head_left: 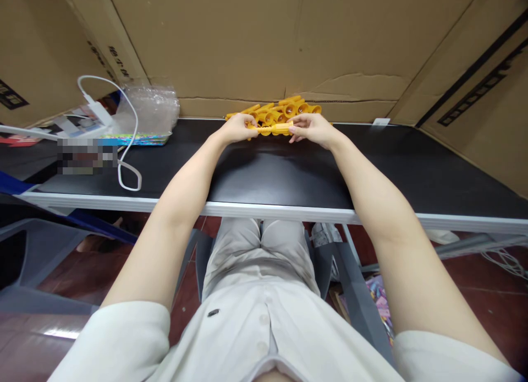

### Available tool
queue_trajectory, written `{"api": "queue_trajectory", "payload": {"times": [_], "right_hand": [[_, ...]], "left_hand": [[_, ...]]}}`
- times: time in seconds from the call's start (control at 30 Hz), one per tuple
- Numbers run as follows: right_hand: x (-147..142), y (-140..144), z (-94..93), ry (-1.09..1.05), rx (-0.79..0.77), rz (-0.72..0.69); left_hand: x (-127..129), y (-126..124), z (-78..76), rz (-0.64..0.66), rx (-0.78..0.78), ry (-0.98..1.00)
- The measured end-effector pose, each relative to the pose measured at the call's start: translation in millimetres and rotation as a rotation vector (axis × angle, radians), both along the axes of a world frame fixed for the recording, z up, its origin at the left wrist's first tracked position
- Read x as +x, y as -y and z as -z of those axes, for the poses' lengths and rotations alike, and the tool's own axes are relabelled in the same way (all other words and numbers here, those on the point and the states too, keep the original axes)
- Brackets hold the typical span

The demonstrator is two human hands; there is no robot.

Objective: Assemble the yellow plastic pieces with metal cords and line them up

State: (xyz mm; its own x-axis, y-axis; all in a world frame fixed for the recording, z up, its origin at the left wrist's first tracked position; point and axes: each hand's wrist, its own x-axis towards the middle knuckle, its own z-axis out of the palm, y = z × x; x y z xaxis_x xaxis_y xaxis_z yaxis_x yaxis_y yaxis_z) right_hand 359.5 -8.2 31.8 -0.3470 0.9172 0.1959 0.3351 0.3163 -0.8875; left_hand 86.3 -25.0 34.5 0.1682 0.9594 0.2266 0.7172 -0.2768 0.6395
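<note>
My left hand [239,127] and my right hand [310,128] reach to the far side of the black table [272,173]. Together they hold one yellow plastic tube piece [275,129] lying sideways between them, each hand gripping one end. Just behind the hands lies a pile of several similar yellow tube pieces [284,109] against the cardboard wall.
Cardboard sheets [264,41] wall in the table's back and right side. At the left lie a clear plastic bag [150,109], a white charger with cable [124,151] and some colourful packets. The table's white front edge [272,210] runs above my lap; a grey chair stands below.
</note>
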Motion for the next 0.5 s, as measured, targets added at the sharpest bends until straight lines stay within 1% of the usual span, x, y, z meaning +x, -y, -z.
{"api": "queue_trajectory", "payload": {"times": [0.1, 0.23, 0.33, 0.43, 0.5], "right_hand": [[-1, 5, -3.9, 0.004, -0.001, 0.019], [-5, 9, -5.9, -0.007, -0.034, 0.021], [-8, 10, -5.5, -0.034, -0.114, 0.048], [-13, 12, -6.9, -0.049, -0.218, 0.08], [-14, 16, -9.4, -0.047, -0.262, 0.074]], "left_hand": [[-1, 0, 0.1, 0.006, 0.043, -0.028], [-2, -1, -0.4, 0.01, 0.154, -0.125], [-1, -3, 0.8, 0.013, 0.194, -0.178], [0, -6, 3.0, 0.011, 0.189, -0.196], [-1, -7, 4.0, 0.01, 0.183, -0.196]]}}
